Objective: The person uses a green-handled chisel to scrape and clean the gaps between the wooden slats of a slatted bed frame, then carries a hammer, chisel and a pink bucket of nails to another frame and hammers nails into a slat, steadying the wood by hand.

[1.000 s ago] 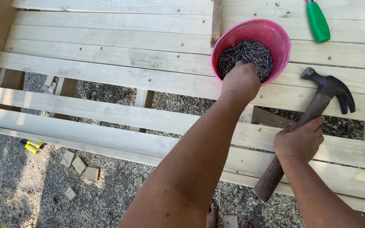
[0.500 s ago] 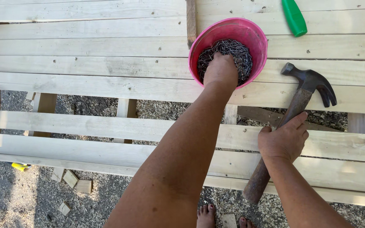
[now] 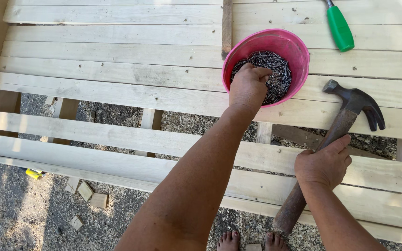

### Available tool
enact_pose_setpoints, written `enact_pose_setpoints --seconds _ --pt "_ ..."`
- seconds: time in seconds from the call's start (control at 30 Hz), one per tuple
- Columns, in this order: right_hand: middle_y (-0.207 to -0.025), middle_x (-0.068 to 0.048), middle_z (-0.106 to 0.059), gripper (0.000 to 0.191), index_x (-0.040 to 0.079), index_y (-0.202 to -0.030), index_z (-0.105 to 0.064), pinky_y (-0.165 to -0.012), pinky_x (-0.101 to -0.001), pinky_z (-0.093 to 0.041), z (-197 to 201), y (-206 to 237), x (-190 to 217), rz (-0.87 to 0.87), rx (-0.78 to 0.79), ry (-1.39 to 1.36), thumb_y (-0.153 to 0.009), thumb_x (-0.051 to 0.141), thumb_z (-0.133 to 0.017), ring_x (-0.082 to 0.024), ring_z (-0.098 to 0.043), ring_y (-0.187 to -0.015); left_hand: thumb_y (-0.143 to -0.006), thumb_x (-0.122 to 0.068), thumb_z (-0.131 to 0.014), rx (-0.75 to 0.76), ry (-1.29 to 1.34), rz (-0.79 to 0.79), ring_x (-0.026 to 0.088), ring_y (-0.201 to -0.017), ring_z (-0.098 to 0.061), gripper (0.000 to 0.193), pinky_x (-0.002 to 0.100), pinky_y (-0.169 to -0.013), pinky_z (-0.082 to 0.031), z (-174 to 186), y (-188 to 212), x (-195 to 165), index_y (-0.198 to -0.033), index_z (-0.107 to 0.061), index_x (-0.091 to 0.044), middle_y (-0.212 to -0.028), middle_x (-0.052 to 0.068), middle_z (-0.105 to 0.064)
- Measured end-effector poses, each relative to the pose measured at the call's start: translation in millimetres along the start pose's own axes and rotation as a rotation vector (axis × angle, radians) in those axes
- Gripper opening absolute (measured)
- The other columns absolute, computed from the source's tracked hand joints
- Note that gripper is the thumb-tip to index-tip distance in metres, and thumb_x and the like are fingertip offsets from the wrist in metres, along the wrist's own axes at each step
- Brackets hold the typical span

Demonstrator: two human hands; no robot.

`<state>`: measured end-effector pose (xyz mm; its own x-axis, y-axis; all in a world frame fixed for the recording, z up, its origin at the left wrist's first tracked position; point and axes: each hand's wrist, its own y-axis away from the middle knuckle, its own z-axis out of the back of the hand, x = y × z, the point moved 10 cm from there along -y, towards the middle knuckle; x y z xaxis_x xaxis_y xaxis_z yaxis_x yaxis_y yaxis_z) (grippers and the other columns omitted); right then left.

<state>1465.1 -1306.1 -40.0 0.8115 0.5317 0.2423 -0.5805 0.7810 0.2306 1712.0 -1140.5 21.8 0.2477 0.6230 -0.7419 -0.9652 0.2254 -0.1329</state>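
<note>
Left hand (image 3: pixel 248 87) pinched nails (image 3: pixel 275 69), fingers curled shut inside the pink bowl (image 3: pixel 298 51) on the slats (image 3: pixel 117 60). Right hand (image 3: pixel 323 163) gripped the hammer (image 3: pixel 338 128) handle mid-shaft, head resting on a slat near the bowl. Green handle (image 3: pixel 339 28) lay beyond.

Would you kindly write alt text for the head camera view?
A person's left hand reaches into a pink bowl of dark nails, while the right hand holds a wooden-handled claw hammer over pale wooden slats. A green-handled tool lies beyond.
</note>
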Motion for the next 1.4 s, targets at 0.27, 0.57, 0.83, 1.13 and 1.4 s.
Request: enact_pose_setpoints --seconds 0.27,0.57,0.83,1.13,1.4 --pt "-0.147 -0.033 -0.038 0.104 -0.01 -0.159 -0.008 -0.105 -0.0486 -0.045 1 1 3 0.008 -0.007 -0.072 -0.086 0.017 -0.077 -0.042 -0.044 -0.133 -0.087 -0.006 -0.069 -0.1 0.165 0.175 0.027 -0.103 -0.075 0.022 0.034 -0.094 -0.058 5 15 17 -0.104 -0.079 -0.013 -0.114 0.012 -0.077" --pt "-0.147 -0.032 -0.038 0.106 -0.008 -0.161 -0.006 -0.108 -0.0479 -0.043 -9 -4 -2 0.029 0.035 -0.127 -0.087 0.018 -0.078 -0.042 -0.043 -0.132 -0.084 -0.015 -0.076 -0.147 0.468 0.208 0.018 -0.078 -0.077 0.012 0.031 -0.078 -0.061 20 29 9 -0.095 -0.079 -0.013 -0.088 0.006 -0.08" --pt "-0.132 -0.032 -0.05 0.109 -0.011 -0.156 -0.018 -0.107 -0.0501 -0.041 11 -10 -3 0.198 0.081 -0.139 -0.075 0.019 -0.085 -0.043 -0.043 -0.126 -0.084 -0.014 -0.078 -0.275 0.361 0.142 0.017 -0.074 -0.072 0.01 0.03 -0.074 -0.059 30 25 8 -0.092 -0.082 -0.009 -0.089 0.008 -0.075" --pt "-0.084 -0.007 -0.059 0.031 0.003 -0.111 -0.06 -0.063 -0.0388 -0.054 -28 -27 -45 -0.332 0.732 -1.141 -0.088 0.015 -0.077 -0.02 -0.059 -0.067 -0.091 -0.006 -0.07 -0.145 0.759 0.569 0.012 -0.065 -0.07 0.01 0.027 -0.059 -0.059 5 35 36 -0.099 -0.075 -0.003 -0.081 0.004 -0.074" --pt "-0.079 -0.009 -0.065 0.016 0.003 -0.1 -0.056 -0.058 -0.0367 -0.059 0 0 -31 -0.248 0.746 -1.082 -0.089 0.006 -0.066 -0.021 -0.066 -0.062 -0.092 -0.004 -0.071 -0.135 0.866 0.48 0.01 -0.068 -0.069 0.01 0.025 -0.063 -0.058 -5 80 46 -0.099 -0.076 0.002 -0.081 0.005 -0.074"
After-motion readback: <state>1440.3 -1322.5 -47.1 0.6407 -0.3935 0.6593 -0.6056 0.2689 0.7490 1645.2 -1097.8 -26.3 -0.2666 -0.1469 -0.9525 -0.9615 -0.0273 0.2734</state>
